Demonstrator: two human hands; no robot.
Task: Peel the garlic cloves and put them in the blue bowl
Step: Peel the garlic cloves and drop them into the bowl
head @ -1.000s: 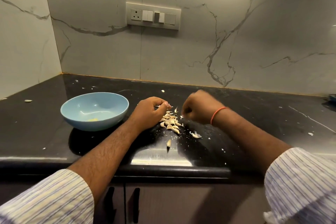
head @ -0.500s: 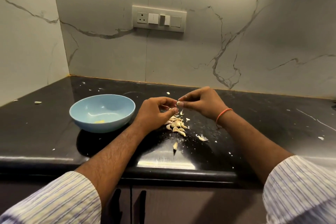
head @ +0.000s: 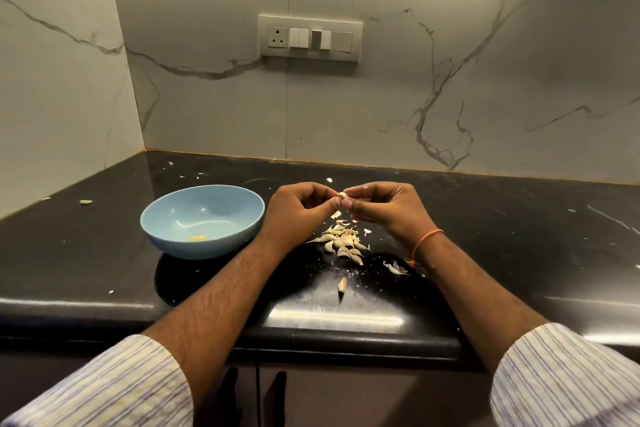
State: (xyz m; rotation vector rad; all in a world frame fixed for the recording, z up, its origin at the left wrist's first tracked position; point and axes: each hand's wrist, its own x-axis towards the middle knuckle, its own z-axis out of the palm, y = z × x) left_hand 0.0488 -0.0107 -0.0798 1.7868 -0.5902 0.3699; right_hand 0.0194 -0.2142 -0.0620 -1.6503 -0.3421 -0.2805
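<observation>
A light blue bowl (head: 166, 236) sits on the black counter, left of my hands, with one small yellowish peeled clove (head: 197, 238) inside. My left hand (head: 299, 215) and my right hand (head: 384, 210) meet fingertip to fingertip just above the counter and pinch one small garlic clove (head: 342, 195) between them. Below the hands lies a pile of unpeeled cloves (head: 341, 241). One single clove (head: 341, 284) lies nearer the counter's front edge.
Bits of papery garlic skin (head: 396, 268) are scattered on the black counter (head: 519, 253). A stray clove (head: 85, 201) lies far left by the wall. Marble walls close the back and left, with a switch panel (head: 310, 38) above. Cupboard handles show below the counter edge.
Both hands have lifted from the pile and come together, with a clove now pinched between their fingertips. The camera view has shifted, so the bowl appears further right.
</observation>
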